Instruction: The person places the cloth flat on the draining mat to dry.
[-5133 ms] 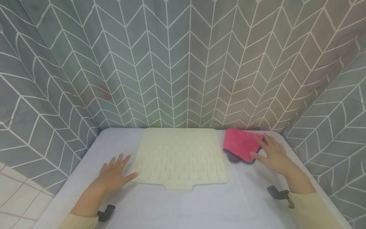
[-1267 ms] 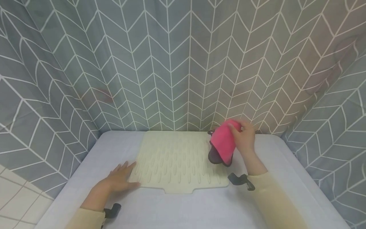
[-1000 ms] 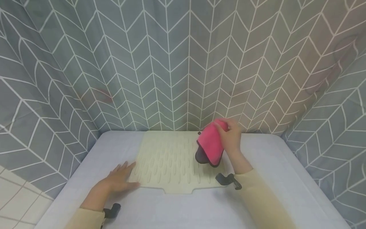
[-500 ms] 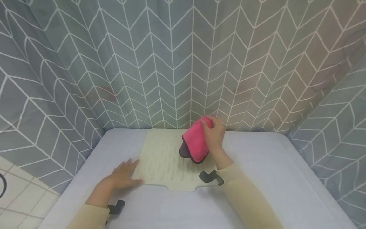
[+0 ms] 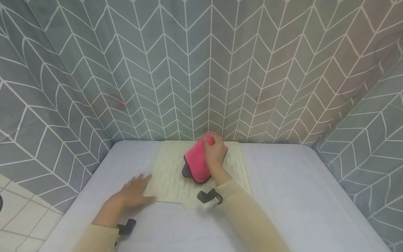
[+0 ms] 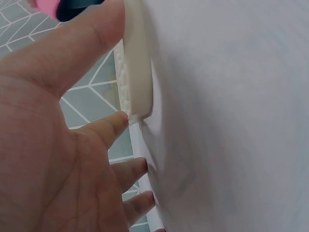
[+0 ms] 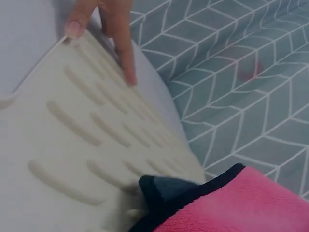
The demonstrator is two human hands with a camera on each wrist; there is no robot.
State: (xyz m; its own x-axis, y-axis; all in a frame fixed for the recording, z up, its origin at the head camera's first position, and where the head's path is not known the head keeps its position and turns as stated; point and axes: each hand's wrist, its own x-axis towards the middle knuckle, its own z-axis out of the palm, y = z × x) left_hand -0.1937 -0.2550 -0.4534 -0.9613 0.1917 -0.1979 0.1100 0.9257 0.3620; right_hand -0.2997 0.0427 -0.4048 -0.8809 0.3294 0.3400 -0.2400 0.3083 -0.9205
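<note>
A pink cloth (image 5: 196, 159) with dark edging and a grey underside bunches under my right hand (image 5: 215, 154), whose thumb and fingers pinch its upper part. It lies over the middle of a cream ridged board (image 5: 163, 175) and covers some of the ridges. In the right wrist view the cloth (image 7: 241, 208) shows a dark-bound corner low over the ridges. My left hand (image 5: 133, 192) spreads its fingers at the board's near left corner; in the left wrist view the thumb presses on the board's edge (image 6: 137, 72), with the other fingertips along the white sheet.
A white-covered table (image 5: 283, 189) holds the board, with bare surface to the right and in front. Grey chevron-patterned curtains (image 5: 201, 70) close off the back and both sides. White floor tiles (image 5: 25, 217) show at lower left.
My right hand took up the cloth from the table's right side and carried it left onto the board's middle. The left hand moved to the board's corner and has stayed there.
</note>
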